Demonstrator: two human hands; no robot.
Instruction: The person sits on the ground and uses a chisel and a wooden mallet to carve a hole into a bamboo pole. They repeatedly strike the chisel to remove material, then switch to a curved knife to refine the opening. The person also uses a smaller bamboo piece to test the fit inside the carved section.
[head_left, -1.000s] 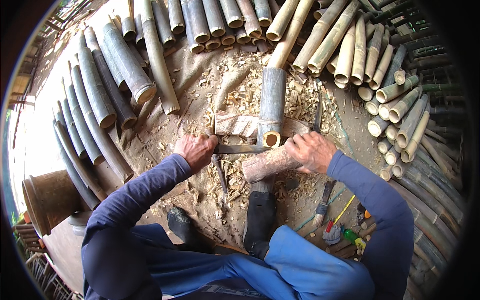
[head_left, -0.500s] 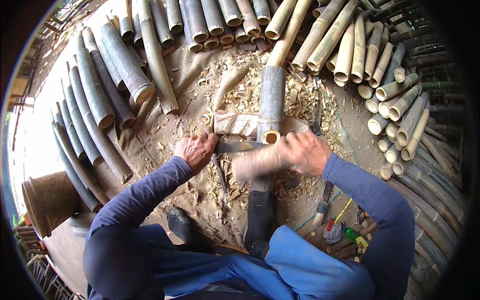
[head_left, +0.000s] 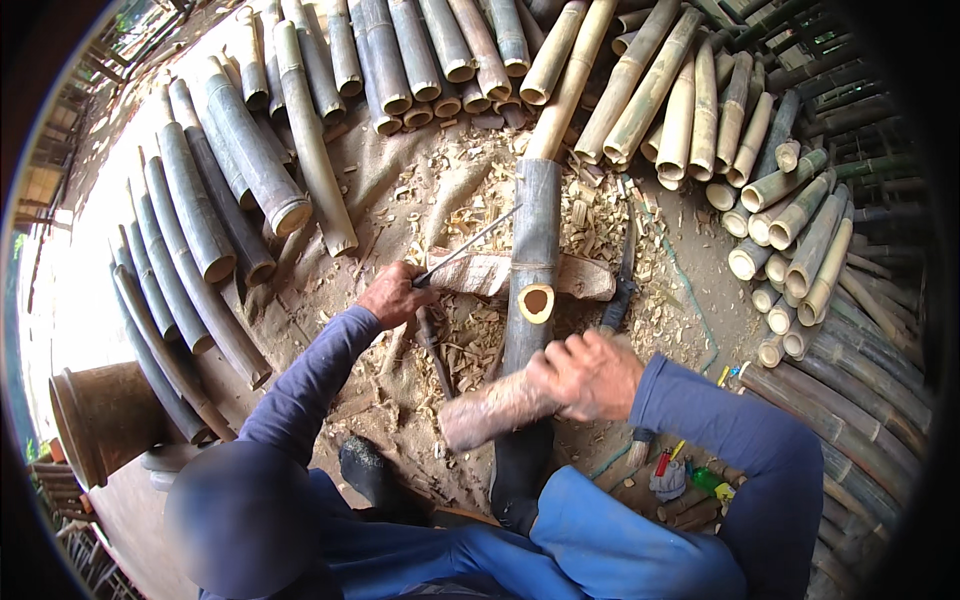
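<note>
My left hand [head_left: 395, 293] is closed around the handle of a knife [head_left: 474, 240], whose thin blade points up and to the right, its tip over the bamboo pole [head_left: 537, 215]. My right hand [head_left: 592, 376] grips a thick wooden mallet [head_left: 492, 412], held over the near part of that pole, its head toward the left. The pole runs away from me and has a pale-rimmed hole cut in its wall, near a node. It crosses a rough wooden block [head_left: 586, 277] lying on the ground.
Wood chips [head_left: 600, 225] litter the brown ground cloth. Stacked bamboo lengths [head_left: 280, 190] curve around the far side, left and right. A dark-handled blade [head_left: 622, 300] lies right of the pole, near a brush [head_left: 640, 449] and green bottle [head_left: 706, 481]. A brown bucket [head_left: 105, 415] stands left.
The knife has swung from lying across the pole at the hole to pointing up and away. The mallet and my right hand have moved nearer to me; the hole is now fully visible.
</note>
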